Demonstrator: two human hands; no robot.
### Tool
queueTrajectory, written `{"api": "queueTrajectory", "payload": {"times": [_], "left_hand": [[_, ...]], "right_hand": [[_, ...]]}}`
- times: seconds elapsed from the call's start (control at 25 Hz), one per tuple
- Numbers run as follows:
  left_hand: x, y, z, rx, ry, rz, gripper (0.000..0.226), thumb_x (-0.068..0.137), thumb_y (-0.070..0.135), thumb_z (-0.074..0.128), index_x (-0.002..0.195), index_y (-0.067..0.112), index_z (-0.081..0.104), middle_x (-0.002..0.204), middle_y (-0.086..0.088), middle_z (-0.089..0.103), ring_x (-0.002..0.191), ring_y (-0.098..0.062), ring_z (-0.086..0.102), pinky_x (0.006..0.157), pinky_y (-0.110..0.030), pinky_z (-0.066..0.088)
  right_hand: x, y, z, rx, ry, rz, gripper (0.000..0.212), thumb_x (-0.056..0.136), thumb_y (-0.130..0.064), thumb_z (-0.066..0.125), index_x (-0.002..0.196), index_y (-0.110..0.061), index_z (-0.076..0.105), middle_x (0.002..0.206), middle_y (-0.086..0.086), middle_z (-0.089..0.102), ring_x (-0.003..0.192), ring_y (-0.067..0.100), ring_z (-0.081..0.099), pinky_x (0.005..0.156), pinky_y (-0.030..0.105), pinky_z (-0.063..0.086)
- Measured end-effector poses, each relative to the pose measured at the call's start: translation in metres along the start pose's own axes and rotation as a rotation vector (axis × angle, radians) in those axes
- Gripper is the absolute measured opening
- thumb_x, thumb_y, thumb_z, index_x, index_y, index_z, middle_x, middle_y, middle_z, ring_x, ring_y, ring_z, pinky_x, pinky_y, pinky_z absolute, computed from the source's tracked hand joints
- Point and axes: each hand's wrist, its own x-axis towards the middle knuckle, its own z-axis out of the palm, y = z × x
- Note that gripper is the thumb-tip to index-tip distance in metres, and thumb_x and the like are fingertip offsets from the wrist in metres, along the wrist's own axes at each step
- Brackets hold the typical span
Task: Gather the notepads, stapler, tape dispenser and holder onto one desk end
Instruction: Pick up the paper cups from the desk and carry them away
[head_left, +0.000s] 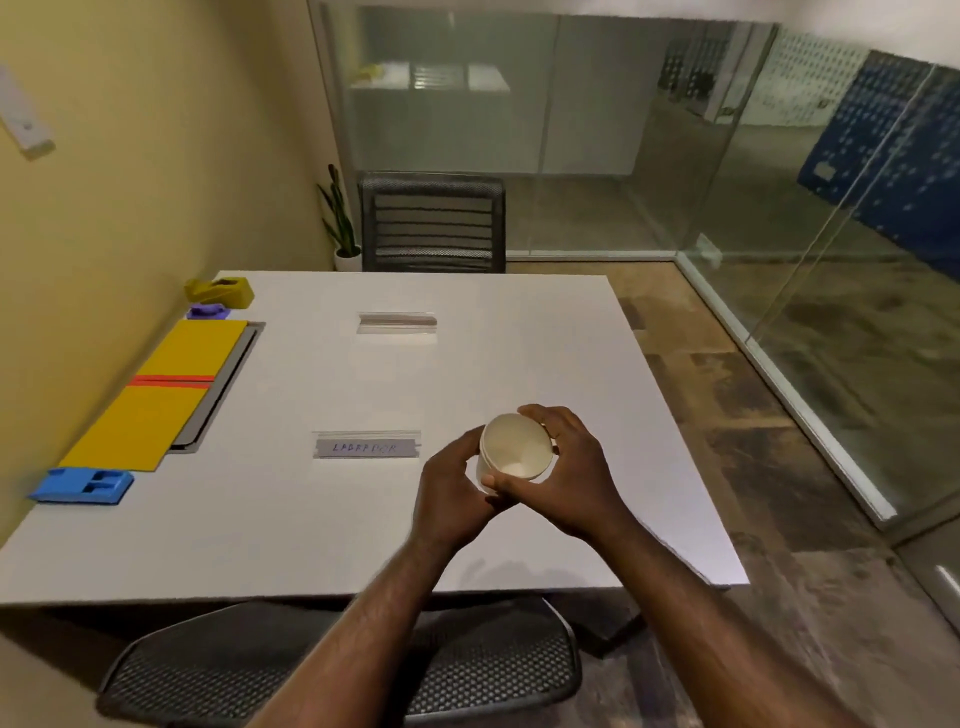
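Observation:
A white round holder (514, 447), empty inside, is held just above the white desk (311, 530) with both hands around it: my left hand (454, 488) on its near left side, my right hand (571, 467) on its right. Along the desk's left edge lie two yellow notepads, one (200, 348) farther and one (135, 426) nearer, end to end with a red strip between them. A yellow-green tape dispenser (221, 290) sits at the far left corner. In front of it is a small purple stapler (208, 312).
A blue tray-like block (83, 484) lies at the near left. Two clear name plates stand mid-desk, one (367, 446) near, one (397, 322) far. Mesh chairs sit at the far side (432, 223) and near side (337, 670). Glass walls run to the right.

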Motion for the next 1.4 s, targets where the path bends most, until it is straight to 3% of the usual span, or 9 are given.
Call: {"api": "queueTrajectory", "payload": {"times": [0.2, 0.32, 0.44, 0.56, 0.64, 0.72, 0.92, 1.16, 1.4], "left_hand": [[0.005, -0.02, -0.012, 0.038, 0.102, -0.093, 0.061, 0.054, 0.044, 0.082, 0.111, 0.051, 0.06, 0.106, 0.042, 0.061, 0.103, 0.012, 0.058, 0.079, -0.002, 0.041], [0.008, -0.031, -0.014, 0.07, 0.156, -0.158, 0.056, 0.053, 0.048, 0.08, 0.105, 0.056, 0.06, 0.102, 0.038, 0.064, 0.098, 0.01, 0.06, 0.074, -0.002, 0.042], [0.011, -0.041, -0.013, 0.116, 0.2, -0.258, 0.058, 0.051, 0.054, 0.084, 0.104, 0.05, 0.062, 0.098, 0.032, 0.067, 0.096, 0.008, 0.062, 0.073, -0.007, 0.046], [0.013, -0.051, -0.013, 0.161, 0.262, -0.363, 0.064, 0.046, 0.054, 0.088, 0.104, 0.049, 0.062, 0.098, 0.033, 0.066, 0.098, 0.01, 0.059, 0.078, -0.015, 0.045], [0.013, -0.056, -0.015, 0.185, 0.314, -0.407, 0.065, 0.044, 0.054, 0.088, 0.101, 0.057, 0.059, 0.098, 0.037, 0.065, 0.098, 0.013, 0.058, 0.078, -0.009, 0.042], [0.013, -0.059, -0.018, 0.207, 0.393, -0.437, 0.065, 0.042, 0.056, 0.088, 0.098, 0.064, 0.055, 0.097, 0.041, 0.062, 0.096, 0.016, 0.057, 0.074, -0.001, 0.039], [0.005, -0.064, -0.028, 0.254, 0.563, -0.488, 0.07, 0.044, 0.048, 0.093, 0.096, 0.069, 0.052, 0.098, 0.05, 0.055, 0.096, 0.024, 0.051, 0.073, 0.003, 0.038], [-0.005, -0.061, -0.034, 0.245, 0.681, -0.573, 0.062, 0.044, 0.044, 0.094, 0.091, 0.056, 0.056, 0.094, 0.048, 0.057, 0.095, 0.024, 0.05, 0.073, -0.013, 0.039], [-0.01, -0.058, -0.036, 0.21, 0.75, -0.584, 0.058, 0.039, 0.059, 0.085, 0.09, 0.056, 0.058, 0.095, 0.04, 0.062, 0.096, 0.018, 0.053, 0.074, -0.015, 0.041]], "right_hand": [[0.029, 0.003, 0.022, -0.036, -0.127, -0.036, 0.083, 0.049, -0.063, 0.08, 0.121, -0.03, 0.055, 0.12, -0.017, 0.055, 0.111, 0.007, 0.052, 0.099, 0.041, 0.045], [0.048, 0.006, 0.033, -0.049, -0.194, -0.064, 0.08, 0.05, -0.063, 0.081, 0.119, -0.033, 0.055, 0.119, -0.019, 0.055, 0.113, 0.006, 0.05, 0.1, 0.043, 0.042], [0.071, 0.01, 0.035, 0.03, -0.227, -0.104, 0.077, 0.049, -0.064, 0.08, 0.115, -0.032, 0.057, 0.116, -0.018, 0.056, 0.11, 0.007, 0.052, 0.097, 0.043, 0.045], [0.101, 0.013, 0.035, 0.202, -0.23, -0.075, 0.071, 0.05, -0.064, 0.078, 0.111, -0.034, 0.058, 0.112, -0.019, 0.058, 0.103, 0.003, 0.055, 0.088, 0.032, 0.047], [0.127, 0.017, 0.037, 0.295, -0.201, -0.044, 0.067, 0.052, -0.061, 0.079, 0.11, -0.033, 0.06, 0.112, -0.016, 0.059, 0.098, 0.0, 0.056, 0.079, 0.021, 0.042], [0.154, 0.027, 0.044, 0.318, -0.18, -0.042, 0.065, 0.055, -0.056, 0.083, 0.11, -0.031, 0.06, 0.113, -0.014, 0.059, 0.096, 0.001, 0.056, 0.079, 0.023, 0.045], [0.194, 0.076, 0.092, 0.163, -0.227, 0.014, 0.073, 0.052, -0.056, 0.085, 0.114, -0.031, 0.057, 0.114, -0.015, 0.053, 0.101, 0.009, 0.055, 0.097, 0.047, 0.045], [0.2, 0.139, 0.159, -0.045, -0.393, 0.101, 0.084, 0.055, -0.058, 0.083, 0.126, -0.026, 0.05, 0.127, -0.005, 0.051, 0.117, 0.019, 0.052, 0.098, 0.044, 0.034], [0.2, 0.172, 0.186, -0.183, -0.473, 0.131, 0.09, 0.055, -0.053, 0.085, 0.131, -0.024, 0.047, 0.128, 0.003, 0.05, 0.119, 0.026, 0.05, 0.095, 0.045, 0.034]]}}
